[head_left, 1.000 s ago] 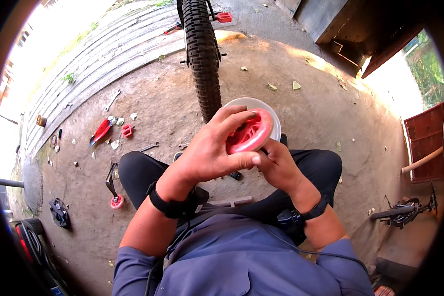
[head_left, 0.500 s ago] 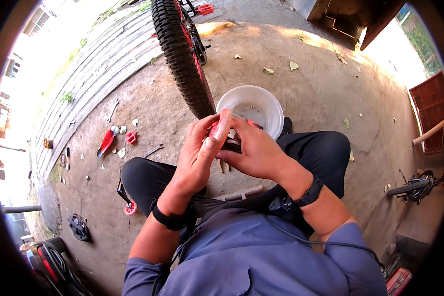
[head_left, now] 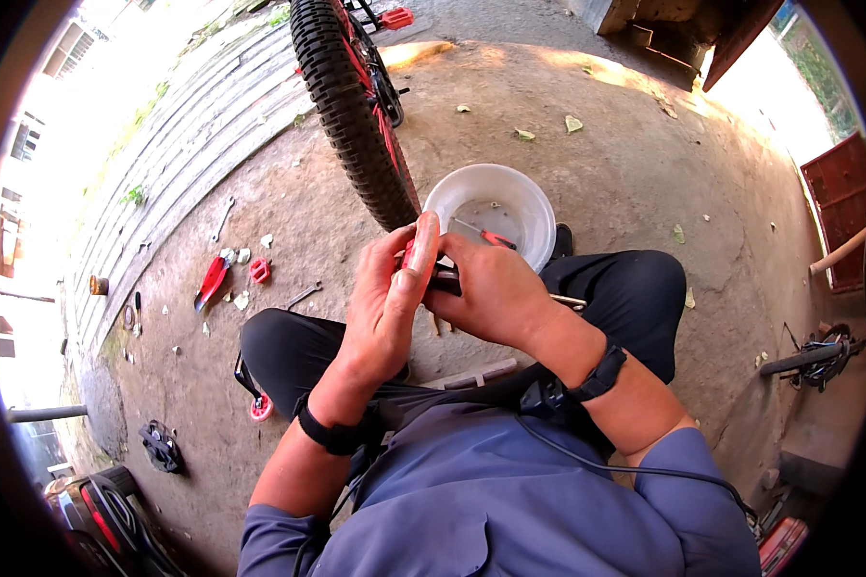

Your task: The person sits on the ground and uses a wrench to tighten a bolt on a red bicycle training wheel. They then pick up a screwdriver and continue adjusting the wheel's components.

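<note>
Centre frame: my left hand and right hand are both closed on a small red part, w/ white bowl just above and bike tyre upper centre-left. Red tool lies mid-left.

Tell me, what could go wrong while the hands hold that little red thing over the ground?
The small red part is pinched between the left hand and the right hand, above bare dirt rather than over the white bowl. If it slips, it may land in the dirt among the scattered bits and be hard to find. The bicycle tyre stands very close, so an elbow bump might jog it.
</note>
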A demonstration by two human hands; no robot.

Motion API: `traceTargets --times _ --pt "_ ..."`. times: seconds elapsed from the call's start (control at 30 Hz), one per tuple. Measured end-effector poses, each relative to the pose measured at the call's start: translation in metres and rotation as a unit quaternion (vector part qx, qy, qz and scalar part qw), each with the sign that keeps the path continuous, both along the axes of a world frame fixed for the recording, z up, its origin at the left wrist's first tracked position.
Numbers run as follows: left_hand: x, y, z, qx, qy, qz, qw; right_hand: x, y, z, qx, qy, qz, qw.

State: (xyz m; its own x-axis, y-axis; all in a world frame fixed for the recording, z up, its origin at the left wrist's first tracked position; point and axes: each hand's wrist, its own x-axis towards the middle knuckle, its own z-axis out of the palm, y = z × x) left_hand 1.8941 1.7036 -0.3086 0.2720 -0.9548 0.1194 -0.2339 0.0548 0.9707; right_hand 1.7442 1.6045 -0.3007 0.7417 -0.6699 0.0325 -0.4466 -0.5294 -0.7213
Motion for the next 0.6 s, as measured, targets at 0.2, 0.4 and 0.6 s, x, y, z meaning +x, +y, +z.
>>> traceTargets --times 0.2,0.4,0.6 --pt "-0.001 -0.001 0.001 0.011 -0.002 0.016 1.0 0.001 0.002 0.004 -0.039 0.035 -0.003 0.999" --pt "0.001 -0.002 0.015 0.047 0.095 -0.005 0.994 0.002 0.004 0.002 -0.076 0.024 0.002 0.997" --pt "0.0 -0.002 0.012 0.048 0.108 0.021 0.993 0.002 0.004 0.002 -0.104 0.028 0.004 0.994"
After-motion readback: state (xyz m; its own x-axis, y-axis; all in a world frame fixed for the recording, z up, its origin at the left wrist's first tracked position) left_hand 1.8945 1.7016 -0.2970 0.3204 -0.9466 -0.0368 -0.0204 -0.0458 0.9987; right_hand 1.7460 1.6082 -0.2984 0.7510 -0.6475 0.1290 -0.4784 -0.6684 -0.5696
